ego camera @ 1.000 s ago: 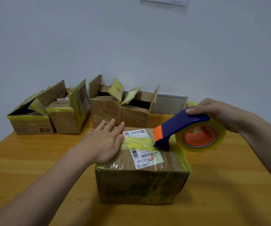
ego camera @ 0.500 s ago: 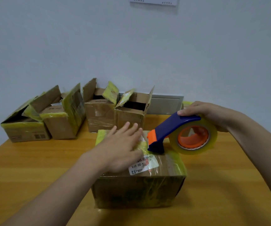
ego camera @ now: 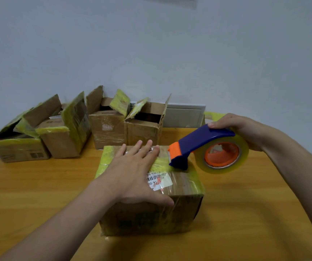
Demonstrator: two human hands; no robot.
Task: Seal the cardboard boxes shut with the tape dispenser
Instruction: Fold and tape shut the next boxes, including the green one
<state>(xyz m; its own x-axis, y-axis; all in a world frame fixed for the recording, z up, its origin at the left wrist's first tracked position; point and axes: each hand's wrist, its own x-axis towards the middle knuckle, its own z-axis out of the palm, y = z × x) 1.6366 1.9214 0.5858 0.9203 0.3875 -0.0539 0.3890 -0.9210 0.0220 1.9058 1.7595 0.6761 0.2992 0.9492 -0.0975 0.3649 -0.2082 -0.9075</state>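
A white sticker (ego camera: 160,180) on top of the nearest cardboard box (ego camera: 185,185) bore a barcode and the digits "14-00", its left part hidden under the left hand (ego camera: 132,174). Print on the far boxes (ego camera: 106,129) was too blurred to read.

Both hands are bare. The left hand (ego camera: 132,174) has long, slim fingers (ego camera: 144,150) with short, plain nails. The right hand (ego camera: 239,129) shows a short, plain thumbnail (ego camera: 212,126). The left forearm (ego camera: 65,219) and the right forearm (ego camera: 294,166) are uncovered as far as they show, slender and smooth.
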